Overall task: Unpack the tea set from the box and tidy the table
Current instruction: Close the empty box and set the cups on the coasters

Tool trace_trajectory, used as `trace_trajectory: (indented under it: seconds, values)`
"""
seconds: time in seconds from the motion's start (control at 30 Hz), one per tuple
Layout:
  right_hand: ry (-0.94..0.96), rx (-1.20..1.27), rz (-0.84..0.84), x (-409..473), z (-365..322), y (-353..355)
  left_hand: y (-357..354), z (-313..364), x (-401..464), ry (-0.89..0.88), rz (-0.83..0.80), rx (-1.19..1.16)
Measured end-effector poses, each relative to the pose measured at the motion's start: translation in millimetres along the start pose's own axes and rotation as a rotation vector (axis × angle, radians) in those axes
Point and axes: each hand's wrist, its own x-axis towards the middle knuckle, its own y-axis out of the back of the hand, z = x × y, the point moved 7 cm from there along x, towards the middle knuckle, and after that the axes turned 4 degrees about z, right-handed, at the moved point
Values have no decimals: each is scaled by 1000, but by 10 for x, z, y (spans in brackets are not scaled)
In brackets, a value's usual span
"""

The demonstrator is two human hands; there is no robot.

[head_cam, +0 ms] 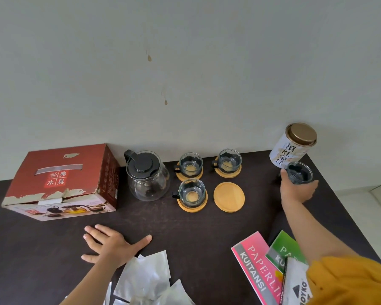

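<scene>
A red cardboard box (62,183) sits shut at the left of the dark table (185,234). Beside it stands a glass teapot (146,176) with a black lid. Three glass cups (190,165) (229,160) (191,192) rest on round wooden coasters; a fourth coaster (229,197) is bare. My right hand (296,190) grips a fourth glass cup (299,172) at the back right, next to a white tea tin (291,146) with a gold lid. My left hand (110,244) lies flat on the table, fingers spread, holding nothing.
White paper wrappings (145,276) lie crumpled at the front edge. A pink booklet (254,263), a green booklet (282,249) and a white packet (295,280) lie at the front right. A wall rises right behind the table. The table's right edge runs diagonally past the tin.
</scene>
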Motion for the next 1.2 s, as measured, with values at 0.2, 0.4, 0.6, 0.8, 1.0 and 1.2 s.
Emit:
trace_trajectory:
  seconds: [0.2, 0.4, 0.6, 0.8, 1.0, 1.2]
  values:
    - [-60, 117, 75, 29, 34, -20, 8, 13, -13, 4, -2, 5]
    - [86, 214, -43, -627, 54, 25, 11, 18, -14, -2, 7, 14]
    - [331, 53, -182, -1528, 108, -101, 6, 28, -17, -14, 16, 19]
    - [299, -173, -198, -1896, 216, -234, -9, 19, 8, -30, 28, 22]
    - [279, -156, -250, -1932, 209, -251, -33, -16, 67, -43, 39, 21]
    - [234, -141, -376, -2095, 310, -9, -13, -26, 88, -65, 50, 12]
